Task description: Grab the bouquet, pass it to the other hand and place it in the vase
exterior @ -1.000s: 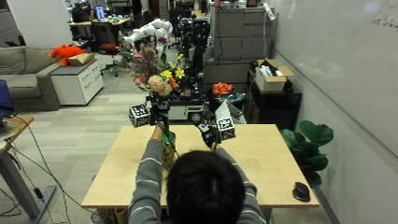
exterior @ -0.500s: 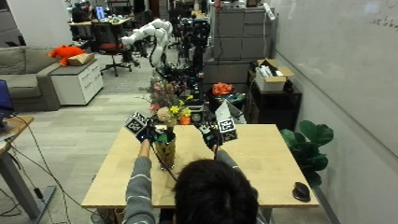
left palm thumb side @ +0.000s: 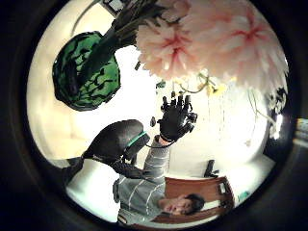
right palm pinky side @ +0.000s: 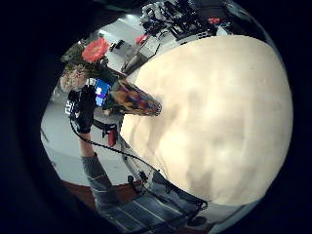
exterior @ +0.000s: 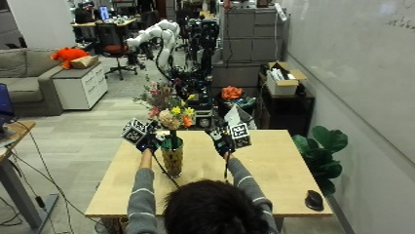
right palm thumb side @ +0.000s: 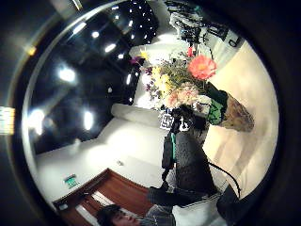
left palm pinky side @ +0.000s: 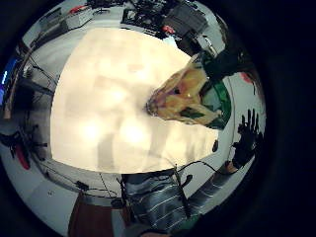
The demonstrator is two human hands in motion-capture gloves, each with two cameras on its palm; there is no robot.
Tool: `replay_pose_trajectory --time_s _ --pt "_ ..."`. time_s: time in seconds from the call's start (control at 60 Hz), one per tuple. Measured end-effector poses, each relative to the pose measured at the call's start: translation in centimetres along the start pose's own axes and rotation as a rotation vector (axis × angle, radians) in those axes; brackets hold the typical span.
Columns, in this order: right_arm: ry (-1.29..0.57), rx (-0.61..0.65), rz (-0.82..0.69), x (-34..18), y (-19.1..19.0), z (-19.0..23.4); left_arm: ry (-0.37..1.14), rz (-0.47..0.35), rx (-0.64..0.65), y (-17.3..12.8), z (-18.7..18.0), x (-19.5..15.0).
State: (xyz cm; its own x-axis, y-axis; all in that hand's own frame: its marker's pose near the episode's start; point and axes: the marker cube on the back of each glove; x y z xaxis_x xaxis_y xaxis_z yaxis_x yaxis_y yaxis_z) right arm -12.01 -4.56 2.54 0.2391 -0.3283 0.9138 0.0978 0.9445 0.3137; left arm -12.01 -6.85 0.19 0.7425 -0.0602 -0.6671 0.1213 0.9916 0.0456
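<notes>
On table point(exterior: 272, 161), near its left edge: bouquet point(exterior: 167, 109) stems in vase point(exterior: 172, 161). My left hand point(exterior: 148, 142) beside wrap, apparently gripping it. My right hand point(exterior: 220, 142) spread wide, apart over bare tabletop.

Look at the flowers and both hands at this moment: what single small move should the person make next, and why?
Probably let go with the left hand and draw it away. The bouquet already stands with its stems down in the vase on the table, while the left hand is beside the stems at the vase's mouth. The right hand is apart from the flowers, its fingers spread, so nothing else needs doing.
</notes>
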Motion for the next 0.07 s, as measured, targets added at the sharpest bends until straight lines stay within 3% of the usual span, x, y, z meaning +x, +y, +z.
replay_pose_trajectory --time_s 0.033,0.067 --pt "-0.003 0.001 0.022 0.0 0.0 0.0 0.043 0.031 -0.004 0.7 -0.3 0.8" --pt "0.009 0.009 0.031 0.2 -0.2 0.0 0.112 0.157 -0.014 1.4 -0.6 1.7"
